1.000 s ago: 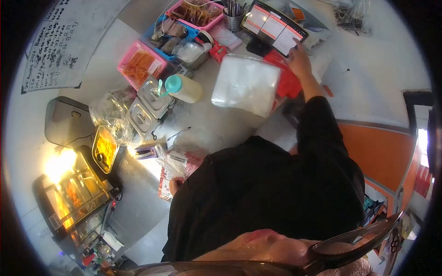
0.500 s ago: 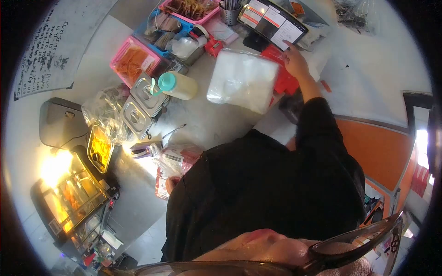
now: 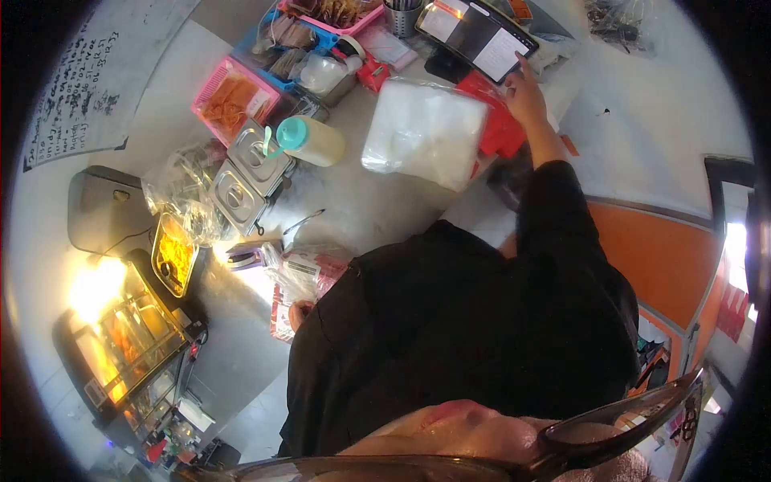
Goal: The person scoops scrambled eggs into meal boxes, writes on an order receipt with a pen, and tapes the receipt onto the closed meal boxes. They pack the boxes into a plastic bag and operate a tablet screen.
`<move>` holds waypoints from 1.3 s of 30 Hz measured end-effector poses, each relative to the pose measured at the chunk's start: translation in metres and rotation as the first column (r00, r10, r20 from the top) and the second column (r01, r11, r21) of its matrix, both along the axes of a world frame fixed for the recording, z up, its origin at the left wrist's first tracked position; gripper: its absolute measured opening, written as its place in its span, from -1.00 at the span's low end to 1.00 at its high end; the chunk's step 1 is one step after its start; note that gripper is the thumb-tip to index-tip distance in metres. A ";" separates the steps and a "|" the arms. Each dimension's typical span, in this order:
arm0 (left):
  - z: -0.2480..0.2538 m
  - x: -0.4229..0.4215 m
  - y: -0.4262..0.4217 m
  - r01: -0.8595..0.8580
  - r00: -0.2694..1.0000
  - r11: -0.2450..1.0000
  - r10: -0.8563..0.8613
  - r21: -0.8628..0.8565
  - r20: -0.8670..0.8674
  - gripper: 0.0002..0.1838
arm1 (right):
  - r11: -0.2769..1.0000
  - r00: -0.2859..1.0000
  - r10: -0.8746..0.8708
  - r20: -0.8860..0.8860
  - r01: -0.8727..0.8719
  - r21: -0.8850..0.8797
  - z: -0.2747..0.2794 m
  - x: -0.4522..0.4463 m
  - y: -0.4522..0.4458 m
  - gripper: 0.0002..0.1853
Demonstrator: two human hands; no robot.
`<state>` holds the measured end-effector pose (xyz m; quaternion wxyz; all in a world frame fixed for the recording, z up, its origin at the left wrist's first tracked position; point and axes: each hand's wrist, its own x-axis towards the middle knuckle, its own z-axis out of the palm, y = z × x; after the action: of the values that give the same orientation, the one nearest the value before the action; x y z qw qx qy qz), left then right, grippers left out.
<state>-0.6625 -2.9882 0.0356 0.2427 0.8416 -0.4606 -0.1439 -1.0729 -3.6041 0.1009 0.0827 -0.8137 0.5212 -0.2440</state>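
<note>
My right hand (image 3: pixel 526 98) reaches to a tablet (image 3: pixel 498 52) at the back, one finger stretched to the right edge of its lit screen. Nothing is held in that hand. Beneath it lies red plastic (image 3: pixel 503 132), beside a stack of white bags in clear wrap (image 3: pixel 426 132). My left hand (image 3: pixel 300 312) is low on the left, against a red-and-white box (image 3: pixel 281 315) with clear plastic (image 3: pixel 291 273) on top. My sleeve and body hide most of the left hand, so its grip cannot be made out.
A squeeze bottle with a teal lid (image 3: pixel 309 142) stands beside lidded steel containers (image 3: pixel 237 197). Pink baskets (image 3: pixel 237 100) of food are at the back left. A tray of yellow food (image 3: pixel 174 255) sits near a lit glass warmer (image 3: pixel 124 341). A metal utensil cup (image 3: pixel 403 16) is behind.
My right hand has shifted slightly right, its finger now at the screen's right edge. The tablet's middle panel has turned dark. My left hand stays by the box.
</note>
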 end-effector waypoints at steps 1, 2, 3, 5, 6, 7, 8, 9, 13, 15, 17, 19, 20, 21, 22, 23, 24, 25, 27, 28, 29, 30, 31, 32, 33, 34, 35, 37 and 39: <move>0.003 0.000 -0.002 -0.001 1.000 1.000 0.001 0.000 -0.009 -0.79 | 1.000 1.000 -0.009 0.017 0.009 0.007 0.000 0.000 -0.001 -0.95; 0.007 -0.002 -0.005 -0.009 0.999 1.000 0.009 -0.012 -0.039 -0.79 | 0.999 0.999 0.044 -0.005 -0.045 -0.012 -0.002 0.000 0.000 -0.96; 0.008 -0.003 -0.006 0.008 0.999 1.000 -0.009 -0.022 -0.043 -0.79 | 0.995 0.995 0.098 -0.029 -0.099 -0.029 -0.006 0.001 0.001 -0.96; -0.001 0.004 -0.003 0.070 0.997 0.997 -0.071 -0.039 -0.026 -0.78 | 0.986 0.984 0.162 -0.069 -0.164 -0.018 -0.019 0.001 0.001 -0.98; -0.005 0.006 0.001 0.078 0.997 0.996 -0.079 -0.051 -0.012 -0.78 | 0.985 0.981 0.175 -0.083 -0.174 0.008 -0.028 0.002 0.000 -0.98; -0.004 0.005 0.000 0.087 0.996 0.994 -0.087 -0.062 0.003 -0.78 | 0.982 0.978 0.187 -0.096 -0.185 0.035 -0.030 0.003 0.001 -0.95; -0.004 0.002 0.000 0.060 0.998 0.995 -0.059 -0.079 0.009 -0.77 | 0.983 0.979 0.182 -0.091 -0.181 0.024 -0.031 0.002 0.001 -0.97; -0.005 0.000 -0.001 0.036 0.999 0.994 -0.036 -0.100 0.004 -0.77 | 0.984 0.981 0.176 -0.087 -0.176 0.011 -0.031 0.000 0.001 -0.98; 0.008 -0.007 -0.009 -0.019 1.000 0.992 0.016 -0.124 -0.024 -0.77 | 0.997 0.996 0.067 -0.056 -0.065 0.034 -0.019 0.000 -0.004 -0.98; 0.011 -0.009 -0.010 -0.023 1.000 0.997 0.022 -0.077 -0.014 -0.78 | 0.999 0.995 0.048 -0.089 -0.048 -0.003 -0.011 -0.002 -0.004 -0.98; 0.000 -0.012 -0.004 -0.080 0.996 0.990 0.075 -0.113 -0.054 -0.78 | 0.999 0.993 0.032 -0.112 -0.034 -0.020 -0.007 -0.004 -0.005 -0.98; 0.000 -0.013 -0.004 -0.098 0.993 0.989 0.090 -0.113 -0.074 -0.77 | 1.000 0.992 0.019 -0.126 -0.021 -0.013 -0.004 -0.004 -0.006 -0.98; 0.010 -0.010 -0.009 -0.072 0.996 0.994 0.067 -0.076 -0.060 -0.77 | 1.000 0.994 0.020 -0.112 -0.020 -0.001 -0.004 -0.003 -0.005 -0.98; 0.012 -0.011 -0.011 -0.080 0.995 0.993 0.074 -0.086 -0.068 -0.76 | 1.000 0.995 0.021 -0.098 -0.020 0.012 -0.004 -0.001 -0.004 -0.98; 0.011 -0.011 -0.010 -0.089 0.994 0.991 0.082 -0.096 -0.075 -0.76 | 1.000 0.996 0.021 -0.085 -0.019 0.024 -0.003 0.000 -0.003 -0.97; 0.001 -0.015 -0.007 -0.133 0.987 0.980 0.118 -0.151 -0.106 -0.75 | 0.997 0.993 0.076 -0.090 -0.075 0.018 -0.011 -0.002 -0.004 -0.97; -0.004 -0.018 -0.006 -0.179 0.979 0.963 0.153 -0.203 -0.138 -0.74 | 0.991 0.987 0.131 -0.096 -0.131 0.013 -0.022 -0.002 -0.006 -0.96; -0.008 -0.017 -0.003 -0.161 0.983 0.967 0.138 -0.198 -0.124 -0.74 | 0.982 0.977 0.186 -0.102 -0.186 0.008 -0.032 -0.003 -0.008 -0.95; -0.014 -0.011 0.004 -0.124 0.990 0.975 0.108 -0.186 -0.095 -0.74 | 0.985 0.979 0.163 -0.120 -0.155 0.078 -0.037 -0.003 -0.005 -0.94; -0.015 -0.011 0.004 -0.116 0.990 0.975 0.097 -0.191 -0.106 -0.74 | 0.984 0.980 0.152 -0.129 -0.138 0.113 -0.037 -0.001 -0.003 -0.94; -0.015 -0.010 0.004 -0.108 0.989 0.975 0.086 -0.196 -0.118 -0.75 | 0.989 0.985 0.137 -0.106 -0.130 0.072 -0.035 -0.001 -0.002 -0.96; -0.016 -0.009 0.004 -0.101 0.989 0.975 0.076 -0.201 -0.128 -0.75 | 0.992 0.989 0.123 -0.081 -0.121 0.030 -0.033 -0.001 -0.001 -0.97; -0.007 -0.009 0.000 -0.079 0.991 0.985 0.061 -0.151 -0.121 -0.75 | 0.994 0.992 0.109 -0.055 -0.110 -0.010 -0.028 0.000 0.001 -0.98; 0.008 -0.009 -0.008 -0.056 0.993 0.993 0.044 -0.101 -0.114 -0.76 | 0.997 0.995 0.077 -0.055 -0.078 -0.007 -0.022 0.002 0.003 -0.98; 0.011 -0.008 -0.009 -0.047 0.993 0.996 0.039 -0.070 -0.108 -0.76 | 0.999 0.997 0.044 -0.055 -0.045 -0.004 -0.015 0.004 0.005 -0.99; 0.014 -0.008 -0.010 -0.037 0.994 0.999 0.033 -0.038 -0.103 -0.76 | 1.000 0.998 0.011 -0.056 -0.011 -0.002 -0.012 0.004 0.006 -0.99; 0.015 -0.008 -0.014 -0.042 0.994 0.999 0.039 -0.026 -0.097 -0.77 | 0.999 0.998 0.018 -0.065 -0.020 -0.030 -0.014 0.002 0.005 -0.98; 0.019 -0.012 -0.020 -0.041 0.996 0.995 0.033 -0.093 -0.087 -0.77 | 0.995 0.996 0.032 -0.083 -0.040 -0.089 -0.017 -0.004 -0.001 -0.94; 0.022 -0.017 -0.023 -0.036 0.997 0.979 0.020 -0.201 -0.080 -0.78 | 0.993 0.999 0.029 -0.045 -0.034 -0.114 -0.018 0.000 -0.001 -0.98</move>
<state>-0.6797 -3.0116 0.0577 0.3467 0.8127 -0.4512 -0.1256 -1.0733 -3.6046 0.0828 0.0285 -0.8304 0.4949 -0.2543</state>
